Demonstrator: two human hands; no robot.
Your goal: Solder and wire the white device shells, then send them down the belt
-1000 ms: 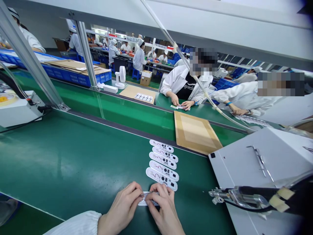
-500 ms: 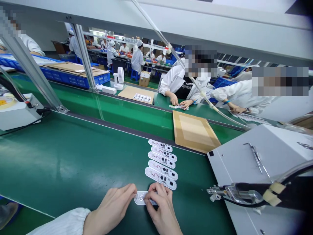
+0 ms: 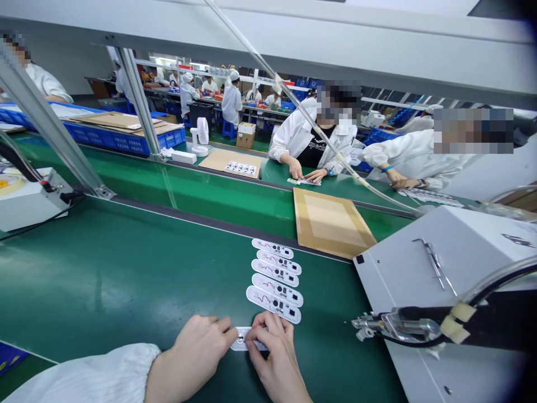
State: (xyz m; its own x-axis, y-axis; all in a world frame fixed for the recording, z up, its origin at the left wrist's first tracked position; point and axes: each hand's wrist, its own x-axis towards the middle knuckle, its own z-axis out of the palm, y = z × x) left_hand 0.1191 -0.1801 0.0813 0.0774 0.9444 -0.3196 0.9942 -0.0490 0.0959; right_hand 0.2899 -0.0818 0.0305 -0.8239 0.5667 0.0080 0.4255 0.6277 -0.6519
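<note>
Okay, over on the head view, the left hand (image 3: pixel 205 341) and the right hand (image 3: pixel 272 358) are both closing their fingers on a white plastic strip (image 3: pixel 238 346), which is lying on the green conveyor belt (image 3: pixel 126 268) just below a column of five matching strips (image 3: pixel 274 280).

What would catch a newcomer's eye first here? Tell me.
The green conveyor belt fills the foreground, with a row of five white printed strips lying at its centre. Nearest the camera, the left hand and right hand close on a sixth strip. Beyond the row lies a cardboard sheet.
</note>
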